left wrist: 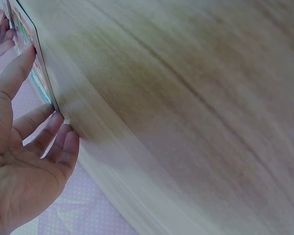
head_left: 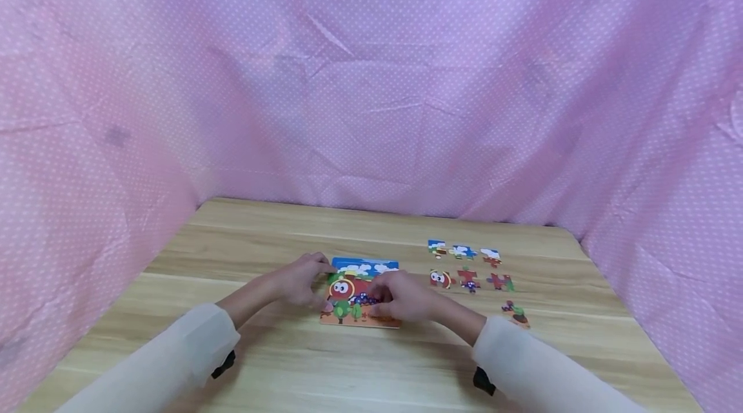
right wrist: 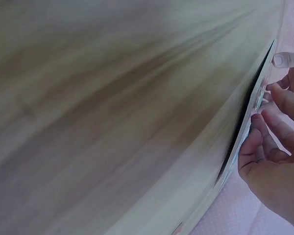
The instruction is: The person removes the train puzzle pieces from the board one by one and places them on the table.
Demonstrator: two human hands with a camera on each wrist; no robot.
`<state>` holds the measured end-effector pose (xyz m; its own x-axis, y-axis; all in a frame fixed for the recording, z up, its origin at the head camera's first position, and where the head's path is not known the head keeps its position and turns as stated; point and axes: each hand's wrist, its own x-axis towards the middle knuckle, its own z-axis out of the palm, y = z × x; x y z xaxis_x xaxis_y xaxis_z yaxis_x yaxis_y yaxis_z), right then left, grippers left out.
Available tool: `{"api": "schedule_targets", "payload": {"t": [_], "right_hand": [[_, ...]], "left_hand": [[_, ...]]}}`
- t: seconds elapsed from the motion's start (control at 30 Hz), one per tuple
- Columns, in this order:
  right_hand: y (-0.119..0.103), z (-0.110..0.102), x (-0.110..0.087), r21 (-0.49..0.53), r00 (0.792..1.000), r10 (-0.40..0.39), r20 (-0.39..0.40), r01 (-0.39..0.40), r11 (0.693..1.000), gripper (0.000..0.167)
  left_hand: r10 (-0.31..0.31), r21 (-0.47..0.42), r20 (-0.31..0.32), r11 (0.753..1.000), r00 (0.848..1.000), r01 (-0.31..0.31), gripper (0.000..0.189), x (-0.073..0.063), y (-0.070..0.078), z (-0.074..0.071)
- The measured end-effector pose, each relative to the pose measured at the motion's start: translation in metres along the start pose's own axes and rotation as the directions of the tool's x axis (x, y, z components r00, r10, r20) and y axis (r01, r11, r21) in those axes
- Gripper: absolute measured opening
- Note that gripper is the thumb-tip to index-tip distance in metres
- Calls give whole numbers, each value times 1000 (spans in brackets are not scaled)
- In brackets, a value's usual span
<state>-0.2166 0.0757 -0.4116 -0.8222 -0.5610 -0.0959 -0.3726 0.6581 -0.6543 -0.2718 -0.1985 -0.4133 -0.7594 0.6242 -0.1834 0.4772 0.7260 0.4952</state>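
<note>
A colourful cartoon jigsaw board (head_left: pixel 360 321), with a big-eyed red-headed ant, blue sky and orange ground, lies on the wooden table. At its left side is my left hand (head_left: pixel 298 281); in the left wrist view the thumb (left wrist: pixel 23 66) rests on the board's edge and the other fingers are loosely extended along it. My right hand (head_left: pixel 409 297) reaches over the right half of the board. Its thumb and bent fingers (right wrist: pixel 270 142) come down onto the picture, a little apart. I cannot tell whether a puzzle piece is pinched between them.
Several loose puzzle pieces lie right of the board: a top row with sky (head_left: pixel 462 251), a row below including a face piece (head_left: pixel 440 279), and one plant piece (head_left: pixel 516 314) nearer me. Pink dotted cloth (head_left: pixel 371 110) hangs behind the table (head_left: pixel 267 226) and at both sides.
</note>
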Motion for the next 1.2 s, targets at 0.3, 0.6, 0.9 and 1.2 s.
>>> {"api": "schedule_targets", "payload": {"t": [0.3, 0.6, 0.9, 1.2], "right_hand": [[-10, 7, 11, -21, 999, 0, 42, 1, 1000, 36], [-12, 5, 17, -29, 996, 40, 78, -38, 999, 35], [-13, 5, 18, -35, 994, 56, 95, -53, 998, 29], [-14, 6, 18, -1, 997, 27, 77, -27, 1000, 30]], "left_hand": [[31, -8, 6, 999, 999, -31, 78, -1, -2, -1], [43, -3, -9, 999, 999, -43, 77, -1, 0, -2], [28, 1, 3, 1000, 1000, -28, 76, -1, 2, -1], [27, -10, 3, 1000, 1000, -27, 76, -1, 3, -2]]}}
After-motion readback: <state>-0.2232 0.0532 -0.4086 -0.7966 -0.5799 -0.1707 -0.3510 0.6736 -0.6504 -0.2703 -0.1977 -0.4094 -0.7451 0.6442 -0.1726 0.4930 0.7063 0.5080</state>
